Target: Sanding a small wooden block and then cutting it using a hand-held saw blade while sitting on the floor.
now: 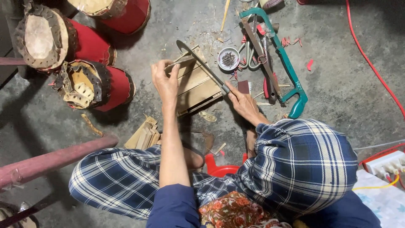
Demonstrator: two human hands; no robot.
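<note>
Checked blue-and-white trousers (295, 164) fill the bottom of the view, worn by a person seated low over a grey concrete floor (350, 84), with a red stool (219, 171) showing between the knees.

At far left a dull pink pole (50, 160) slants across the floor. Above it lie three red-sided drums: one with a pale skin head (46, 36), one with an open, ragged laced top (90, 84), and a third (118, 10) cut off by the top edge. A small stack of wooden slats (145, 135) rests near the left knee.

Left of centre, the left hand (165, 80) has its grip closed around the upper end of a thin wooden strip (179, 63), held against a wooden block (196, 86) that stands on the floor. Across the block lies a long curved knife (200, 63). The right hand (242, 103) has its grip wrapped tight around the knife's handle, just right of the block, with the blade edge meeting the strip near the left fingers.

Further right sit a small round dish of nails (228, 58), a pair of scissors (249, 57), and a green-framed hacksaw (287, 63). A red cable (371, 63) curves down the right edge to a white power strip (386, 162).
</note>
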